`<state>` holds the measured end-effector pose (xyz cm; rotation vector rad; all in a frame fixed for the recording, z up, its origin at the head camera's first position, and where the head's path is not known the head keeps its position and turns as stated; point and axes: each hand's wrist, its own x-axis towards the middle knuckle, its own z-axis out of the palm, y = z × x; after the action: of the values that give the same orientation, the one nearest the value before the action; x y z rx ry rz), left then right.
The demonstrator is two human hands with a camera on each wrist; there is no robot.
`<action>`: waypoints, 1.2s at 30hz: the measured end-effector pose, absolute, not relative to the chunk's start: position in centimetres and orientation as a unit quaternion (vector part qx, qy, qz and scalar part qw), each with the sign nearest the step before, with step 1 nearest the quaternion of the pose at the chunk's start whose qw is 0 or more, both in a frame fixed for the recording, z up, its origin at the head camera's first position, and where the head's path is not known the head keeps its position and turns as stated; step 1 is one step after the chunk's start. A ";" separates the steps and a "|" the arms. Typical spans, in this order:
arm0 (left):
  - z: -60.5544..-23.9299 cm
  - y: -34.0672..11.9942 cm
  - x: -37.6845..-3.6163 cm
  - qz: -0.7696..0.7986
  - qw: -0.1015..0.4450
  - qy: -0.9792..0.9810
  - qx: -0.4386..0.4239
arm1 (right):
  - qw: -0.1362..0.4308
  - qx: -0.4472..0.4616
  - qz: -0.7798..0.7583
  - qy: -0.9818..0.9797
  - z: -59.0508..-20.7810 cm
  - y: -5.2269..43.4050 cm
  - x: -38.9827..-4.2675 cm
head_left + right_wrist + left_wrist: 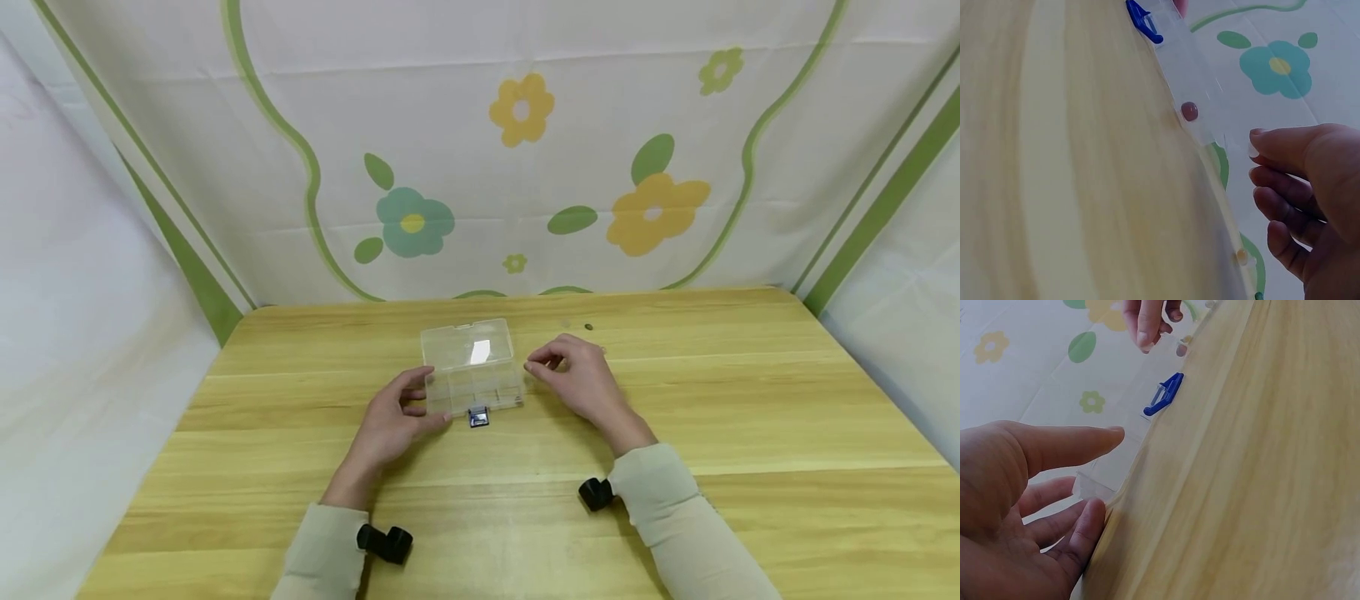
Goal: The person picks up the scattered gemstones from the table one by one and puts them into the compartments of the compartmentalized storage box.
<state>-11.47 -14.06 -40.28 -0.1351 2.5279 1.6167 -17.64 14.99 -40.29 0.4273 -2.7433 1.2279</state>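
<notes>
A clear plastic box with several compartments stands on the table, its lid tipped open to the back. A blue latch hangs at its front edge. My left hand holds the box's left end, thumb along the front and fingers round the side. A reddish-brown stone lies in the box's right end. Just right of the box, above the table, my right hand pinches a small whitish piece between thumb and forefinger; its exact kind is too small to tell.
On the wooden table, behind the right hand, lie a dark stone, a pale one and a yellowish one. A white flowered cloth hangs along the table's back edge.
</notes>
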 end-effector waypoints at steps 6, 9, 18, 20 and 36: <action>-40.4 -14.1 -11.6 0.538 0.068 0.839 -0.045 | 0.059 0.147 0.406 -0.900 -40.1 14.4 -17.5; -40.5 -14.1 -11.6 0.537 0.067 0.840 -0.043 | 0.061 0.152 0.410 -0.897 -40.2 14.0 -17.3; -40.4 -14.1 -11.6 0.542 0.070 0.836 -0.045 | 0.049 0.165 0.420 -0.891 -40.4 13.0 -16.8; -40.4 -14.1 -11.6 0.543 0.069 0.836 -0.045 | 0.044 0.168 0.423 -0.889 -40.4 12.7 -16.8; -40.6 -14.0 -11.7 0.543 0.064 0.836 -0.043 | 0.036 0.172 0.414 -0.893 -40.3 11.3 -16.1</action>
<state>-11.70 -14.03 -40.58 -0.1303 2.5256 1.6384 -16.10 11.26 -40.31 0.5279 -2.7446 1.2715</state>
